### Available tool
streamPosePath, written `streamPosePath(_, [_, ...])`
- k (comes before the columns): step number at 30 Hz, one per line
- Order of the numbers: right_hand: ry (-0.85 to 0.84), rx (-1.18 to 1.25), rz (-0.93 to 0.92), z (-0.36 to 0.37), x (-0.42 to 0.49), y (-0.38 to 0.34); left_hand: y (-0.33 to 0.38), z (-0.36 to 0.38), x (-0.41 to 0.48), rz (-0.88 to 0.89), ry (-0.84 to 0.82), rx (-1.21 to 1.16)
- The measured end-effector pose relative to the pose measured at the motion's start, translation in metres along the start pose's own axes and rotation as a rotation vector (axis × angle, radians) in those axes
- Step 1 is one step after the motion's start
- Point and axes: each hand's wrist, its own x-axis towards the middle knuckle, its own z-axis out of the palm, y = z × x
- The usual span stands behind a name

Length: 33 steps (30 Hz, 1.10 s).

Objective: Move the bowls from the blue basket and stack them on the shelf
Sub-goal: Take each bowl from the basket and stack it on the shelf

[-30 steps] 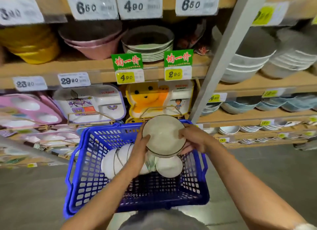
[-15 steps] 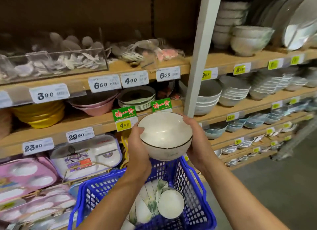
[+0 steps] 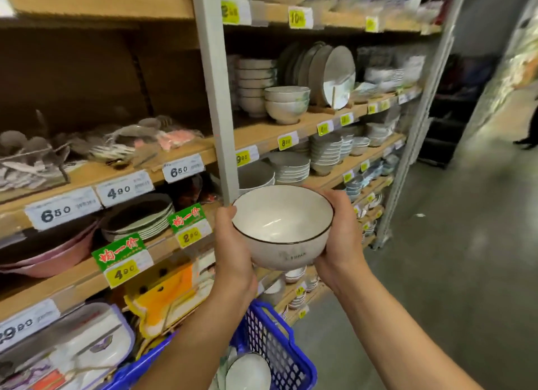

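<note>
The left hand (image 3: 233, 253) and right hand (image 3: 340, 238) each curl a grip round opposite sides of a white, dark-rimmed bowl (image 3: 282, 224), held upright in the air near the grey shelf post (image 3: 215, 98). Below it, nearer, sits the blue basket (image 3: 279, 340) with another bowl (image 3: 247, 373) inside. Farther right, stacked bowls (image 3: 286, 104) stand on the wooden shelf (image 3: 291, 130).

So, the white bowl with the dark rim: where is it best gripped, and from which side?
Take the white bowl by its outer wall, under the rim, from left and right, as the left hand and right hand do now. It is upright, round, without a handle.
</note>
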Motion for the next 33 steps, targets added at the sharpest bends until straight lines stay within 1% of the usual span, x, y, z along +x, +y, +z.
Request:
streamPosePath(4, [0.052, -0.041, -0.062, -0.046, 0.015, -0.035, -0.020, 0.057, -0.003, -0.005, -0.090, -0.005])
streamPosePath(9, [0.112, -0.059, -0.068, -0.112, 0.043, -0.081, -0.057, 0.137, 0.001, -0.089, -0.163, 0.002])
streamPosePath(13, [0.156, -0.076, -0.088, -0.158, 0.069, -0.114, -0.085, 0.195, 0.009, -0.116, -0.167, -0.006])
streamPosePath(18, [0.165, -0.060, -0.058, -0.197, 0.103, -0.132, -0.115, 0.235, 0.026, -0.150, -0.153, -0.002])
streamPosePath(21, [0.162, -0.063, -0.033, -0.207, 0.125, -0.133, -0.124, 0.248, 0.039, -0.174, -0.134, -0.009])
streamPosePath(25, [0.136, -0.040, 0.012, -0.204, 0.161, -0.131, -0.124, 0.259, 0.071, -0.158, -0.097, 0.021])
streamPosePath(29, [0.083, -0.040, 0.011, -0.184, 0.204, -0.131, -0.114, 0.263, 0.110, -0.140, -0.043, 0.024])
streamPosePath(33, [0.010, -0.034, 0.034, -0.152, 0.247, -0.130, -0.100, 0.263, 0.156, -0.075, -0.013, -0.005])
